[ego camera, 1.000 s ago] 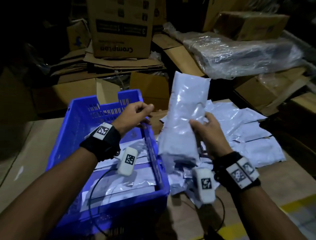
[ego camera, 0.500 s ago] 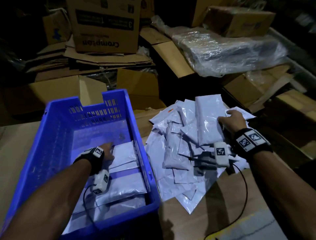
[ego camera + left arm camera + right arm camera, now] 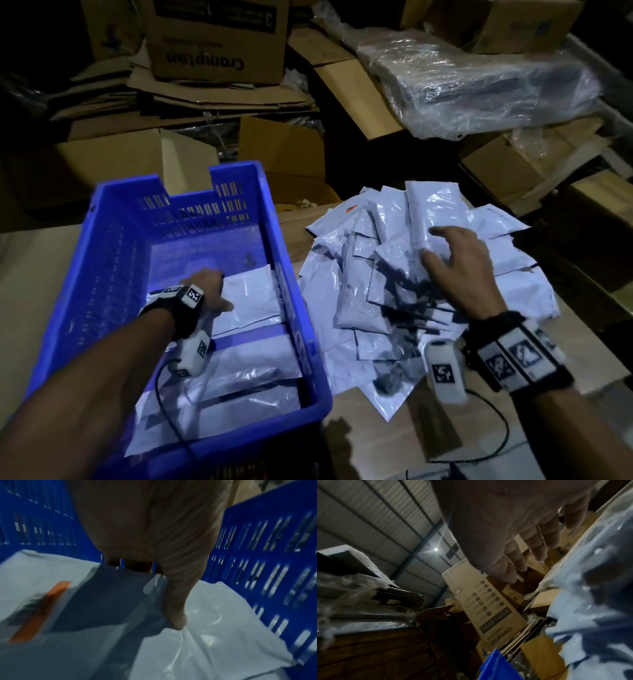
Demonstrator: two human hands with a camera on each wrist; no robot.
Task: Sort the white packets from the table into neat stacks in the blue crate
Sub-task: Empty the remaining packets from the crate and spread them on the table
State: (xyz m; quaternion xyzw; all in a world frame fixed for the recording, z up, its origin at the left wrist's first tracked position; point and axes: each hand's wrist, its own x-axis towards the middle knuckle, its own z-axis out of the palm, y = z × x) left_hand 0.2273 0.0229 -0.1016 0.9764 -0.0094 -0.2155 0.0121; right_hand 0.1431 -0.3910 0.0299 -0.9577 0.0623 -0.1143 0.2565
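The blue crate stands at the left of the table, with white packets lying flat inside. My left hand is down in the crate on the top packet. Its thumb presses the plastic, and its fingers hook over the packet's far edge, hidden there. To the right lies a loose pile of white packets. My right hand hovers just over that pile with fingers spread and holds nothing. A long packet lies on top beyond it.
Brown cardboard boxes and flattened cartons are stacked behind the table. A plastic-wrapped bundle lies at the back right. Bare cardboard tabletop shows in front of the pile. An orange-striped label marks one packet in the crate.
My right hand laid the long packet on the pile, let it go and drew back over the pile. My left hand dropped from above the crate onto the packets inside.
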